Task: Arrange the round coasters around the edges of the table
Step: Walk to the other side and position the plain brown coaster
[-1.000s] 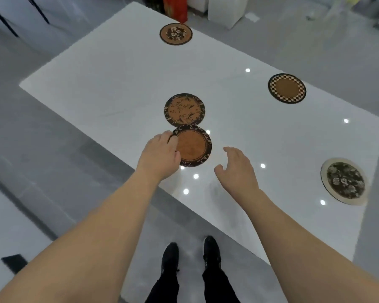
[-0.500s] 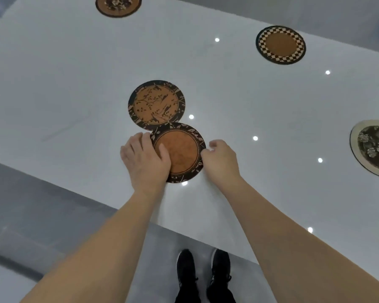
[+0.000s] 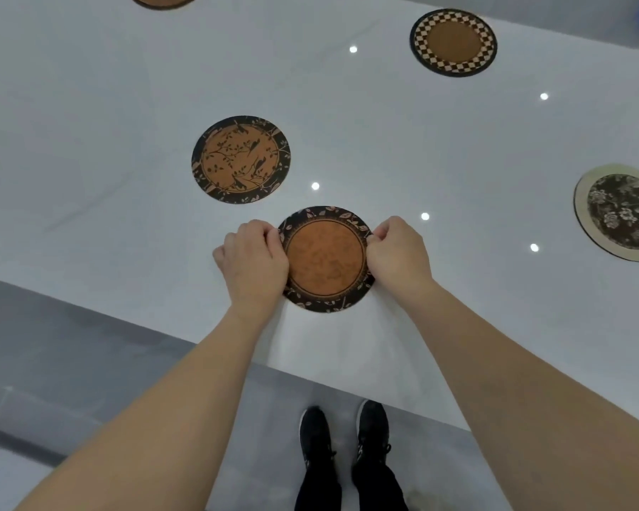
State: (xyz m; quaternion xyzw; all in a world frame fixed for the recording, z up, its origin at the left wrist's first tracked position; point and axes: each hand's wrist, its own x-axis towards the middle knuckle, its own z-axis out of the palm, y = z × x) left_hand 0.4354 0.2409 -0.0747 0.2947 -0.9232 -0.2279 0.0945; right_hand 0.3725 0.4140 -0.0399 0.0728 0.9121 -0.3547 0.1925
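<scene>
From the head camera, the left hand [image 3: 253,267] and the right hand [image 3: 397,258] are pinching opposite edges of a round brown coaster with a dark leaf-patterned border [image 3: 327,258], which is sitting near the front edge of the glossy white table [image 3: 89,105]. A round brown coaster with black bird-and-branch print [image 3: 241,159] is lying just beyond it, apart. A checker-rimmed round coaster [image 3: 453,42] and a cream-rimmed dark floral coaster [image 3: 620,212] are lying well to the right.

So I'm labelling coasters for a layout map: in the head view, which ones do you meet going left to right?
Bird-and-branch coaster → leaf-rimmed coaster held between both hands → checkered-rim coaster → pale-rimmed floral coaster. A fifth at the top edge is mostly cut off.
</scene>
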